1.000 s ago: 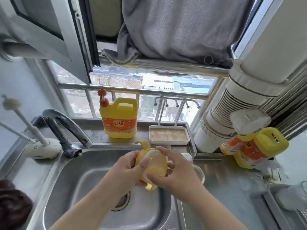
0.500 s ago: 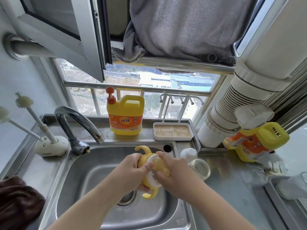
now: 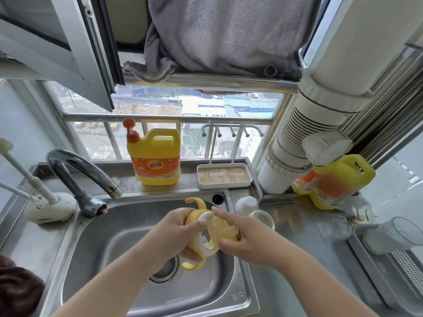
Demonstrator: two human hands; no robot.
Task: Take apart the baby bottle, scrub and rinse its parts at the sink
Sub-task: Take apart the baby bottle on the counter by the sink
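Observation:
Over the steel sink [image 3: 128,232] my left hand [image 3: 176,234] grips the yellow handled collar [image 3: 194,245] of the baby bottle, with its white ring [image 3: 201,219] showing. My right hand [image 3: 247,239] holds the translucent yellow teat piece [image 3: 220,227], which sits tilted, partly out of the ring. A clear bottle body [image 3: 263,217] lies on the counter just right of the sink, next to a white cap [image 3: 246,204].
The tap [image 3: 77,170] arches over the sink's left side. A brush stand [image 3: 49,208] sits at left. A yellow detergent jug [image 3: 156,156] and a small tray [image 3: 224,177] stand on the sill. A second jug [image 3: 336,181] and a drain rack [image 3: 389,259] are at right.
The teat piece has come away from the collar ring and now sits tilted out to the right. My head has dropped closer to the sink.

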